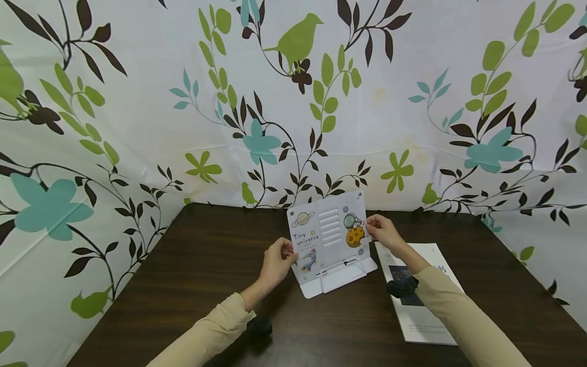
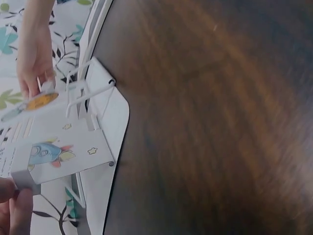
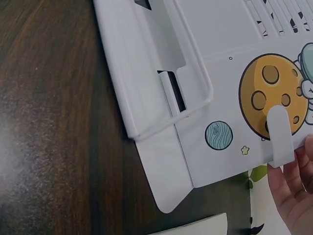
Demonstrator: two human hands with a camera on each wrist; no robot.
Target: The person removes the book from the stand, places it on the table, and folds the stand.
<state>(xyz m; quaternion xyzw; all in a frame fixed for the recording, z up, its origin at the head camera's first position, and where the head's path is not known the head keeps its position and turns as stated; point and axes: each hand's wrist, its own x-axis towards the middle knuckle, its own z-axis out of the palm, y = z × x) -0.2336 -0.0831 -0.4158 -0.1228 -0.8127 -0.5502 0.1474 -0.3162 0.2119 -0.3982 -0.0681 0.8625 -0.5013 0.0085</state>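
A white book stand (image 1: 331,232) with "Tiny universe" lettering, a rocket and an astronaut on a yellow moon stands tilted back on the table. My left hand (image 1: 277,262) pinches its left edge, thumb in front. At the opposite edge my right hand (image 1: 385,234) grips beside the moon picture. In the right wrist view, a white side clip (image 3: 280,137) folds over the panel, with the right fingers against it. A similar clip (image 2: 24,166) lies at the left fingertips in the left wrist view. A white wire page holder (image 2: 90,95) crosses the stand's lower ledge.
A white book or booklet (image 1: 431,318) with a dark picture on its cover lies to the right, partly under my right forearm. The dark wooden table (image 1: 206,265) reaches back to a leaf-and-bird patterned cloth (image 1: 151,122). Black bands circle both wrists.
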